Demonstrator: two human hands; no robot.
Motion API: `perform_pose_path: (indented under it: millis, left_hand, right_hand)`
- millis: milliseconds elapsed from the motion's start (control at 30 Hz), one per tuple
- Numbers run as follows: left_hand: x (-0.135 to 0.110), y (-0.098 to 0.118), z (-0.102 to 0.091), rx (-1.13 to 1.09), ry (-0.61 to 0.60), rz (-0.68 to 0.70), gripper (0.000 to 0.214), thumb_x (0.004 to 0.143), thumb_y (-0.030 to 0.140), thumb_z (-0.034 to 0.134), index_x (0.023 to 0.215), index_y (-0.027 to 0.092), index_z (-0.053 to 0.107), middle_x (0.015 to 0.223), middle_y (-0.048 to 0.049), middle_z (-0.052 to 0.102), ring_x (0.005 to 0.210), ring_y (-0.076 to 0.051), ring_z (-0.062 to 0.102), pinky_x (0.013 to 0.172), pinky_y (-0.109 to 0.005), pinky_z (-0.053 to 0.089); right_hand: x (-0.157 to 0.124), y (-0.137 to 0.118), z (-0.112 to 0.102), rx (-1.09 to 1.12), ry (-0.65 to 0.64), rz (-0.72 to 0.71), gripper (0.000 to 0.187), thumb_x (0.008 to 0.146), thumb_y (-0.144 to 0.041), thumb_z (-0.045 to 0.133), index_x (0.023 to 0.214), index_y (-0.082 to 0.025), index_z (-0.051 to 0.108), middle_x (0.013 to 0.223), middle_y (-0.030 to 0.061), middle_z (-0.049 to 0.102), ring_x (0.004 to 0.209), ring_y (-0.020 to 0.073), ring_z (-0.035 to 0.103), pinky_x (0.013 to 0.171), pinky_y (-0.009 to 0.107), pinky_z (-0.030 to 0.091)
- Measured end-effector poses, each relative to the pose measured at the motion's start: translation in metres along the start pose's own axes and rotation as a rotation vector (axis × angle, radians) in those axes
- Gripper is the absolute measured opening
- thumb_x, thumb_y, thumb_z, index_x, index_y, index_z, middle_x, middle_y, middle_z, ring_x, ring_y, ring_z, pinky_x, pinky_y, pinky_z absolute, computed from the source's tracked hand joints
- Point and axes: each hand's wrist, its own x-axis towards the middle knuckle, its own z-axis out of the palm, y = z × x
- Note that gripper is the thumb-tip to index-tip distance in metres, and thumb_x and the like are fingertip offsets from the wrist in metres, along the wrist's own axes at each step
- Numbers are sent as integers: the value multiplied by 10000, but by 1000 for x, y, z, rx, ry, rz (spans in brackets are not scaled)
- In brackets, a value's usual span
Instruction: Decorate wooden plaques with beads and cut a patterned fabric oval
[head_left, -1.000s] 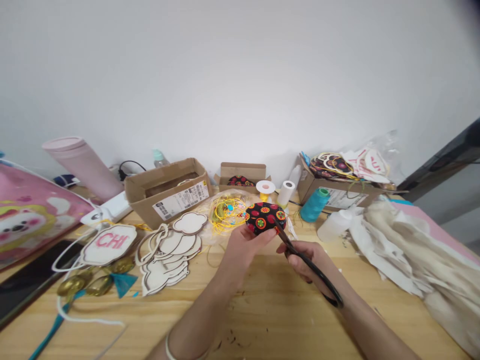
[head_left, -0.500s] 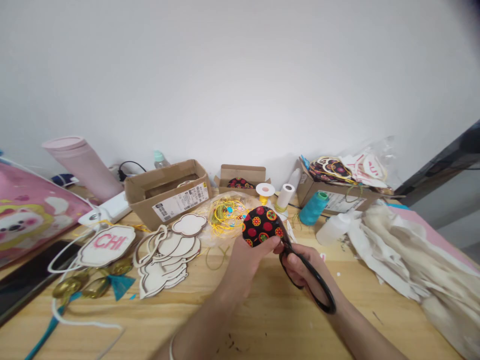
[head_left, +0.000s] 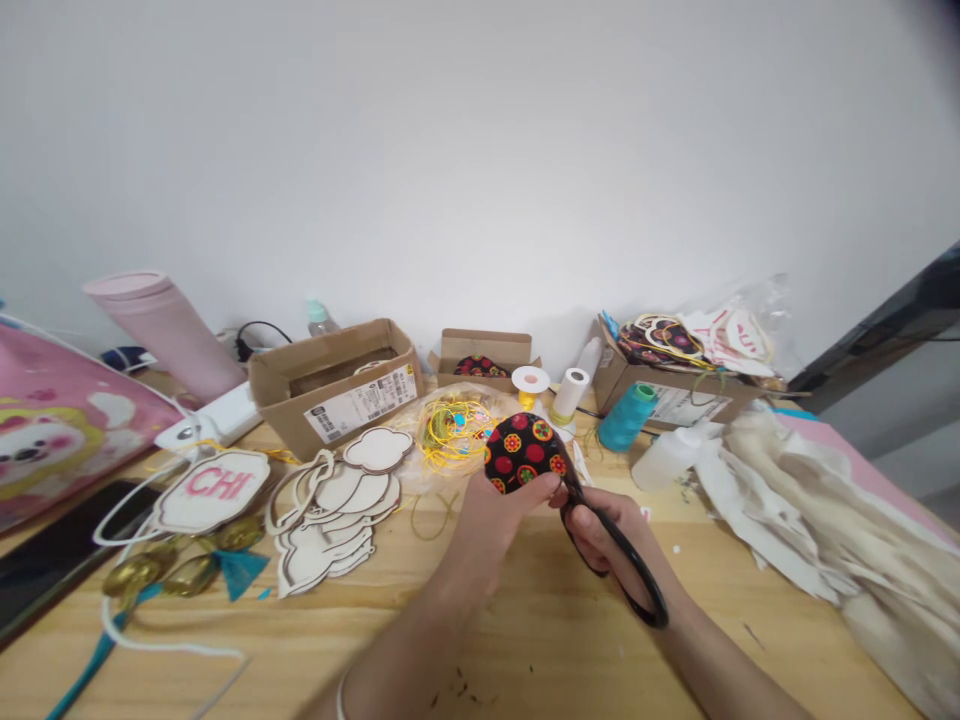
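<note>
Black fabric printed with red, orange and green rounds covers a rounded disc [head_left: 517,450] raised above a pale wood-grained desk [head_left: 570,650], between two bare hands. The left hand [head_left: 495,515] is closed on its lower edge, thumb pressed over the print; the right hand [head_left: 604,530] curls around the handles of black scissors [head_left: 634,556], whose blades lie against the disc's right edge. Left of the hands, flat wooden cutouts [head_left: 322,545] with scalloped, dark-edged outlines lie in an overlapping pile beside a plaque [head_left: 214,490] lettered "CHI" in pink. Crumpled cream cloth [head_left: 795,500] spreads to the right. Beyond the hands stand three cardboard boxes: the left one [head_left: 292,425] is partly filled, its contents hard to make out; the small middle one [head_left: 495,341] contains similar dark printed fabric; the right one [head_left: 616,372] brims with printed and white pieces and yellow cord.
</note>
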Motion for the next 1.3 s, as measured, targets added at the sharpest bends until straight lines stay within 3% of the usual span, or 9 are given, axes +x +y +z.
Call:
perform_pose_path:
  millis: [200, 567, 733, 1100, 1300]
  left_hand:
    - [0, 1, -1, -13, -18, 2, 303, 647, 229, 742, 939, 152, 711, 940, -59, 729, 892, -201, 639, 864, -330, 475]
    - [3, 1, -5, 6, -9, -21, 221, 626, 262, 760, 817, 160, 720, 842, -44, 718, 825, -188, 630, 813, -318, 485]
    - [3, 6, -5, -78, -40, -26, 151, 639, 266, 753, 748, 163, 731, 782, -17, 716, 716, -120, 597, 763, -253, 477]
    - [6, 9, -5, -99, 13, 68, 262, 633, 313, 776, 833, 148, 738, 882, -62, 739, 811, -148, 640, 810, -270, 479]
    - [7, 15, -5, 10, -11, 168, 206, 675, 268, 736, 844, 151, 739, 894, -58, 752, 862, -179, 664, 841, -287, 492]
  right_hand:
    - [0, -3, 0, -14, 1, -5, 553, 665, -649, 663, 807, -115, 628, 477, -89, 279, 403, 37, 185, 372, 204, 114]
    - [-1, -9, 1, -53, -10, 18, 513, 682, -664, 634, 674, -161, 538, 460, -97, 247, 388, 29, 155, 367, 214, 75]
    - [-1, -6, 4, -53, -1, 20, 526, 676, -678, 629, 691, -159, 546, 441, -96, 269, 371, 33, 179, 358, 216, 88]
    - [-4, 2, 8, -39, -34, 71, 523, 710, -680, 591, 761, -162, 546, 477, -103, 252, 375, 34, 178, 338, 193, 123]
    - [-4, 2, -2, 49, -171, 109, 530, 750, -670, 553, 879, -156, 539, 552, -99, 271, 400, 29, 173, 342, 165, 145]
